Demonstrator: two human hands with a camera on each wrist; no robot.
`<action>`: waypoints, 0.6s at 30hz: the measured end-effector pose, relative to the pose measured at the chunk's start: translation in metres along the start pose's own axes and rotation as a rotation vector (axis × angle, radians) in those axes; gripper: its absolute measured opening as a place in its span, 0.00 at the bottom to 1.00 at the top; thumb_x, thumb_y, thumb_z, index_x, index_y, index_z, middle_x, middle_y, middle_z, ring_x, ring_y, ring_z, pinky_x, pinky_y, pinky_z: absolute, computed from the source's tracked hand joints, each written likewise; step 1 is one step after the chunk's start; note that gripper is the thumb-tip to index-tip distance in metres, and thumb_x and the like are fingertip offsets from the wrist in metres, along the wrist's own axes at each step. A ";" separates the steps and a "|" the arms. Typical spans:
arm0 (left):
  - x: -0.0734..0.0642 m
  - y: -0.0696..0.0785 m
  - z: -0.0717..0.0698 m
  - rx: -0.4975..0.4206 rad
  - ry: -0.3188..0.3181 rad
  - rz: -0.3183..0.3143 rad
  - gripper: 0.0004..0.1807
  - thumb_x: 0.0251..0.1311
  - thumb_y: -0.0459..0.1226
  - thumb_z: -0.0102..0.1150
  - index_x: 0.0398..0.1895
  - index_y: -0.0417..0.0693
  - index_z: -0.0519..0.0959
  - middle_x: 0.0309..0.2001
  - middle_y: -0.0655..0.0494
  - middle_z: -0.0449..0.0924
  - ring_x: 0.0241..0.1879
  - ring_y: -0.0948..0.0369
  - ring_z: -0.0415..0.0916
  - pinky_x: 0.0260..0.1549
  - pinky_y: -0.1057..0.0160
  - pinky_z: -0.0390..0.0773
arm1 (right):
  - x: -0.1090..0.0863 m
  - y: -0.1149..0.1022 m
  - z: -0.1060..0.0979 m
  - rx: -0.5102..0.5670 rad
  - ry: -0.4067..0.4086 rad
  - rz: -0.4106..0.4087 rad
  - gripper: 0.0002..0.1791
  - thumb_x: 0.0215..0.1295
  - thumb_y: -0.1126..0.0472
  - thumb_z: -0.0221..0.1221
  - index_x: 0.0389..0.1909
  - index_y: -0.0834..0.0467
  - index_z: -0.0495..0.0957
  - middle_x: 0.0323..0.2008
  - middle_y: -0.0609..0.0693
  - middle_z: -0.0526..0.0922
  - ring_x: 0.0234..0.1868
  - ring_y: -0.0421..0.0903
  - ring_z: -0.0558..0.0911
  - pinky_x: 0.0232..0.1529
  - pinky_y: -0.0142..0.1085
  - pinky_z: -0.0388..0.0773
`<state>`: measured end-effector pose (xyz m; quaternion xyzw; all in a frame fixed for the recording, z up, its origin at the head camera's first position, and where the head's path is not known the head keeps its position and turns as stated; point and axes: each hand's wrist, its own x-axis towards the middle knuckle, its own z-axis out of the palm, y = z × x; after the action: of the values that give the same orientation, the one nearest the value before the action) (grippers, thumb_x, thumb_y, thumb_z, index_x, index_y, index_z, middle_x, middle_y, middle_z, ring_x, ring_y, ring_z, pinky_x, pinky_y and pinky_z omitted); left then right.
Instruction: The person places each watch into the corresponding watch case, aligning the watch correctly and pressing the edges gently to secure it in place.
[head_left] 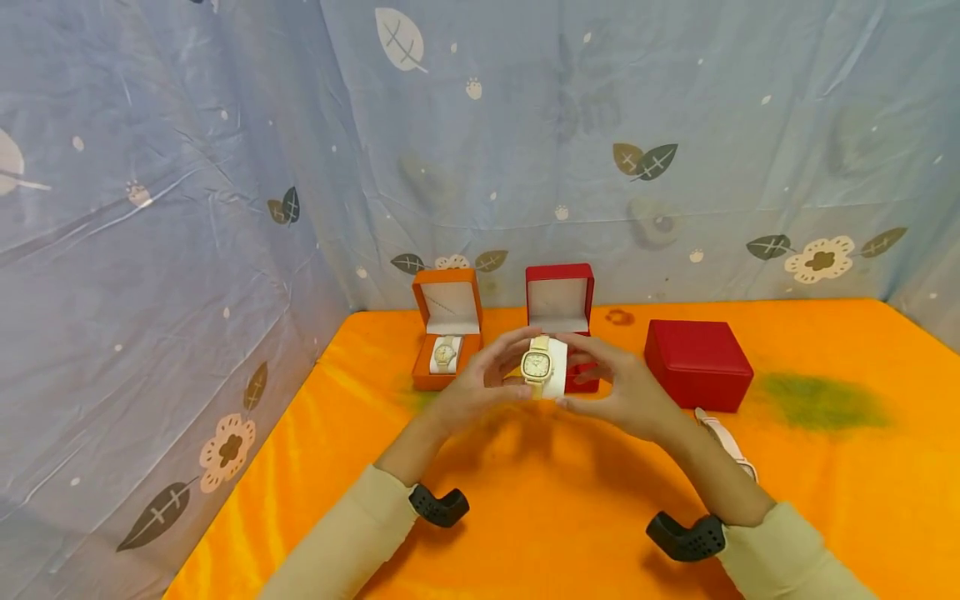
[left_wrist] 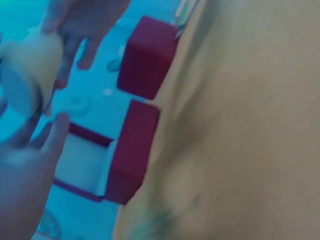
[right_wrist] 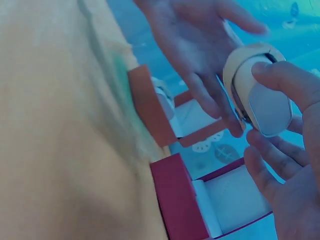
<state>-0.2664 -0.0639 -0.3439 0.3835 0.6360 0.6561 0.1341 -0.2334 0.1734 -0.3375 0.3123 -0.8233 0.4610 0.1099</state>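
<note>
A square-faced, gold-toned watch [head_left: 537, 364] with a pale strap is wrapped round a white cushion [head_left: 557, 371], held up above the table. My right hand [head_left: 633, 387] grips the cushion's end, thumb on one side and fingers on the other. On the watch's other side is my left hand [head_left: 474, 387]. Its fingers reach fairly straight behind the watch in the right wrist view, with the thumb apart from it. Directly beyond both hands stands an open red watch box [head_left: 560, 275], its white-lined lid raised and its base partly hidden by them.
Left of the red box, an open orange box [head_left: 446, 277] contains another watch [head_left: 444, 354] on a white cushion. A closed red box [head_left: 697, 362] sits at the right. Before it lies a pale-strapped watch [head_left: 723, 433], partly behind my right forearm. A patterned curtain [head_left: 480, 167] hangs behind the table.
</note>
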 end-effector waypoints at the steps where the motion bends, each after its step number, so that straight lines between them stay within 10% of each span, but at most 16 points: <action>1: 0.000 0.001 -0.002 0.006 -0.020 0.007 0.38 0.61 0.34 0.62 0.74 0.51 0.57 0.72 0.51 0.60 0.68 0.55 0.63 0.61 0.61 0.73 | 0.000 0.000 -0.001 0.017 -0.011 0.009 0.40 0.52 0.57 0.72 0.68 0.46 0.67 0.56 0.46 0.78 0.51 0.41 0.80 0.56 0.42 0.79; 18: 0.002 0.003 0.003 0.051 0.035 0.011 0.37 0.57 0.27 0.64 0.70 0.55 0.65 0.68 0.54 0.66 0.64 0.55 0.70 0.53 0.60 0.80 | 0.001 -0.012 0.001 -0.153 -0.010 -0.043 0.45 0.49 0.57 0.74 0.70 0.47 0.65 0.57 0.45 0.75 0.49 0.43 0.78 0.52 0.36 0.81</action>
<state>-0.2651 -0.0607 -0.3405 0.3788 0.6525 0.6471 0.1097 -0.2264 0.1673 -0.3290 0.3229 -0.8498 0.3926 0.1393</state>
